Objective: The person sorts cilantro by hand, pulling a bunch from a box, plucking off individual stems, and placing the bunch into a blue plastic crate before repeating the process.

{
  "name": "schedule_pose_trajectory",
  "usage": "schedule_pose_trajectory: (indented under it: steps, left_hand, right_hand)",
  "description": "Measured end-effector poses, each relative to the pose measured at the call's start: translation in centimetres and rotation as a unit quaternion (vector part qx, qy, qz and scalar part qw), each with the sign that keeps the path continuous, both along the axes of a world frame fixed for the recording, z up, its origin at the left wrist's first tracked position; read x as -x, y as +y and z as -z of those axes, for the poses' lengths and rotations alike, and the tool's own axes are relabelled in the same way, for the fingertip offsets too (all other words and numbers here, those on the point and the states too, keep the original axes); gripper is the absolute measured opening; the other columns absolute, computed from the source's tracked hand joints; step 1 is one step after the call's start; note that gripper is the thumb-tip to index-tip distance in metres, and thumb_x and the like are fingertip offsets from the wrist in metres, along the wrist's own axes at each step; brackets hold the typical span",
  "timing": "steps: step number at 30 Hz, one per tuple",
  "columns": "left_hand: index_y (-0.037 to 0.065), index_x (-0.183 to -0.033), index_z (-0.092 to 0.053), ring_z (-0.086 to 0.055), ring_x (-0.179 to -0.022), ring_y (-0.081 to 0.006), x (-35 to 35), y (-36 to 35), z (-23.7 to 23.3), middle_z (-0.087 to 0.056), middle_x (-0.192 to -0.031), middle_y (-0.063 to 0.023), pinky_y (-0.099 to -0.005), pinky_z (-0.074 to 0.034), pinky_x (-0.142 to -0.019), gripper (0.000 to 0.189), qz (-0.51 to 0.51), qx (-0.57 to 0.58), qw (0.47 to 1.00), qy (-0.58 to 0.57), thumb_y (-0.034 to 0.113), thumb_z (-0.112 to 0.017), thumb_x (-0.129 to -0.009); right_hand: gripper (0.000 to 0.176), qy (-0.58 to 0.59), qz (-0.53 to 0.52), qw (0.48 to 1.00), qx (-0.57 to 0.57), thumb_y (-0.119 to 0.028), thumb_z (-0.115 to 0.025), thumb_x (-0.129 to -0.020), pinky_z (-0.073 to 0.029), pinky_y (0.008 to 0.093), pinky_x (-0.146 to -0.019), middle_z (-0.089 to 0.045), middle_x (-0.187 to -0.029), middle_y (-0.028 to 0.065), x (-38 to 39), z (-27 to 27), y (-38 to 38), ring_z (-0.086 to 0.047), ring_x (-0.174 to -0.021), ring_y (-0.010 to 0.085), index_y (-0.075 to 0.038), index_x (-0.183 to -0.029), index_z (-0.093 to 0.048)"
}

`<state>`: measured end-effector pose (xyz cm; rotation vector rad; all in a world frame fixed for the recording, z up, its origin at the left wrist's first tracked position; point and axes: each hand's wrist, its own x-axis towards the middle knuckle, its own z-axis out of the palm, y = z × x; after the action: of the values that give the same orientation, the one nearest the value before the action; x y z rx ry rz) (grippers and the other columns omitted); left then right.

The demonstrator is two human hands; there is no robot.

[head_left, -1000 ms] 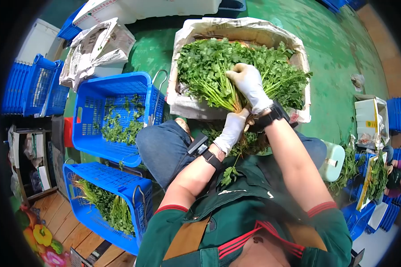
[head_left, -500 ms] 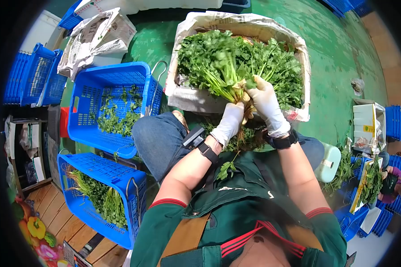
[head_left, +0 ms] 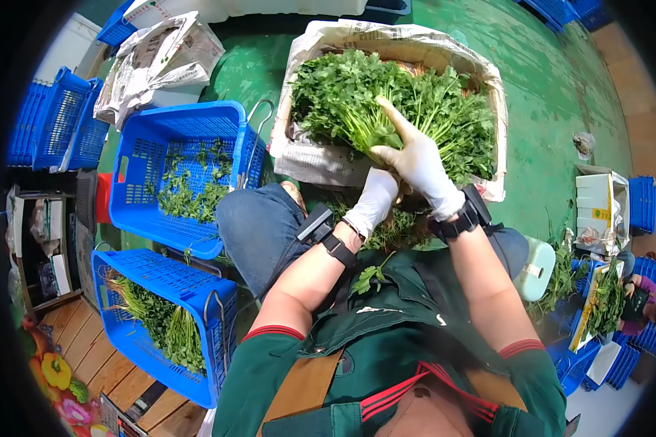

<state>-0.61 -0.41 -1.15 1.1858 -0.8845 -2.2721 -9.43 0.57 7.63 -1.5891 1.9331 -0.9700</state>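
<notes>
My left hand [head_left: 375,198], in a white glove, is closed around the root end of a bunch of leafy celery-like greens [head_left: 368,130]. The bunch leans over the near edge of a newspaper-lined box [head_left: 321,162] full of the same greens [head_left: 463,120]. My right hand [head_left: 418,162], also gloved, lies over the stems just right of the left one, with its index finger and thumb stretched out. The roots are mostly hidden behind both hands. Loose greens [head_left: 397,227] lie below them, between my knees. A small sprig [head_left: 372,277] rests on my apron.
On my left stand a blue basket [head_left: 175,127] with loose leaves and another blue basket [head_left: 160,266] holding bunches. A newspaper-covered box [head_left: 160,69] is beyond. At right are a pale green container [head_left: 538,269], a white foam box [head_left: 594,207] and another person [head_left: 638,306].
My right hand has let go of the root end and spread its fingers over the stems. The bunch has tipped slightly lower toward the box. My left hand has stayed nearly in place.
</notes>
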Motion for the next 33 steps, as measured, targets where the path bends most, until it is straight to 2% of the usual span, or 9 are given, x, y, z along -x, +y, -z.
schedule_pose_trajectory:
  steps: [1, 6, 10, 12, 14, 18, 20, 24, 33]
  left_hand:
    - [0.004, -0.082, -0.056, -0.047, -0.041, -0.0135, 0.0, 0.0, -0.5, -0.055, -0.058, -0.0053, -0.0267, -0.031, -0.035, 0.023, 0.020, 0.011, 0.999, -0.023, 0.019, -0.043, -0.094]
    - [0.002, -0.085, -0.056, -0.049, -0.044, -0.0132, -0.9, -0.4, -2.0, -0.057, -0.060, -0.0072, -0.0246, -0.032, -0.037, 0.026, 0.025, -0.015, 0.999, -0.017, 0.022, -0.044, -0.096]
    - [0.002, -0.095, -0.059, -0.055, -0.055, -0.0125, -2.3, -0.8, -0.9, -0.063, -0.078, -0.0067, -0.0230, -0.037, -0.041, 0.025, 0.006, -0.105, 0.974, 0.202, 0.024, -0.047, -0.096]
    - [0.003, -0.105, -0.062, -0.058, -0.060, -0.0099, -0.9, -0.5, -3.3, -0.065, -0.086, -0.0061, -0.0204, -0.042, -0.044, 0.033, -0.031, -0.072, 0.996, 0.041, 0.033, -0.053, -0.093]
    - [0.003, -0.102, -0.063, -0.058, -0.059, -0.0100, -1.4, -0.9, -1.9, -0.066, -0.086, -0.0060, -0.0194, -0.041, -0.043, 0.036, 0.043, -0.036, 0.997, 0.054, 0.037, -0.055, -0.092]
    - [0.002, -0.095, -0.063, -0.052, -0.047, -0.0104, -1.3, 0.4, -5.0, -0.063, -0.069, -0.0046, -0.0228, -0.034, -0.037, 0.032, -0.089, -0.149, 0.975, 0.142, 0.030, -0.048, -0.096]
    - [0.002, -0.082, -0.059, -0.048, -0.045, -0.0101, -1.0, 0.0, 0.9, -0.057, -0.062, -0.0040, -0.0255, -0.032, -0.036, 0.033, 0.039, 0.019, 0.997, 0.067, 0.031, -0.051, -0.094]
    - [-0.002, -0.088, -0.058, -0.048, -0.046, -0.0112, -0.4, 0.1, 0.3, -0.057, -0.068, -0.0066, -0.0245, -0.033, -0.037, 0.022, 0.029, 0.052, 0.998, -0.010, 0.014, -0.044, -0.093]
    - [-0.002, -0.077, -0.059, -0.048, -0.043, -0.0111, -0.5, -0.2, -0.5, -0.058, -0.059, -0.0063, -0.0267, -0.032, -0.037, 0.033, 0.000, -0.035, 0.999, 0.012, 0.028, -0.055, -0.092]
  right_hand:
    - [0.053, 0.013, 0.002, 0.999, 0.053, -0.018, -0.071, -0.074, -0.049, 0.0337, -0.077, -0.063, -0.098, 0.0144, 0.4, 1.4, -0.7, -0.062, -0.089, 0.0311, -0.018, -0.124, -0.054]
    - [0.018, 0.018, 0.034, 0.999, -0.002, -0.014, -0.069, -0.075, -0.049, 0.0322, -0.071, -0.063, -0.086, 0.0110, 1.2, 1.9, 0.0, -0.062, -0.079, 0.0259, -0.006, -0.091, -0.065]
    - [0.020, -0.410, -0.128, 0.888, -0.163, -0.003, -0.059, -0.082, -0.050, 0.0317, -0.074, -0.066, -0.085, 0.0061, 1.8, -0.5, 3.8, -0.061, -0.079, 0.0142, 0.001, -0.102, -0.059]
    - [0.025, -0.254, -0.272, 0.892, -0.258, -0.010, -0.064, -0.081, -0.050, 0.0326, -0.073, -0.067, -0.086, 0.0080, 3.5, -0.7, 5.3, -0.063, -0.080, 0.0164, -0.001, -0.104, -0.061]
    - [0.033, 0.105, -0.315, 0.836, -0.436, -0.021, -0.071, -0.076, -0.049, 0.0323, -0.074, -0.067, -0.086, 0.0096, 2.4, -4.2, 5.0, -0.063, -0.081, 0.0186, -0.006, -0.105, -0.064]
    - [0.028, -0.095, -0.183, 0.951, -0.232, -0.025, -0.072, -0.076, -0.048, 0.0280, -0.067, -0.066, -0.076, 0.0104, 2.1, -4.0, 2.8, -0.059, -0.069, 0.0103, -0.009, -0.099, -0.067]
    - [0.025, -0.062, -0.019, 0.980, -0.186, -0.026, -0.068, -0.078, -0.049, 0.0302, -0.065, -0.067, -0.077, 0.0104, 0.6, -2.4, -0.4, -0.062, -0.067, 0.0150, -0.011, -0.098, -0.068]
    - [0.028, 0.132, 0.040, 0.969, -0.207, -0.036, -0.066, -0.077, -0.051, 0.0361, -0.071, -0.068, -0.085, 0.0119, -1.0, 0.2, -4.4, -0.065, -0.080, 0.0288, -0.015, -0.095, -0.069]
    - [0.029, -0.114, 0.100, 0.976, -0.156, -0.028, -0.070, -0.073, -0.050, 0.0337, -0.070, -0.067, -0.080, 0.0132, 0.3, 2.5, -3.5, -0.065, -0.076, 0.0253, -0.007, -0.094, -0.067]
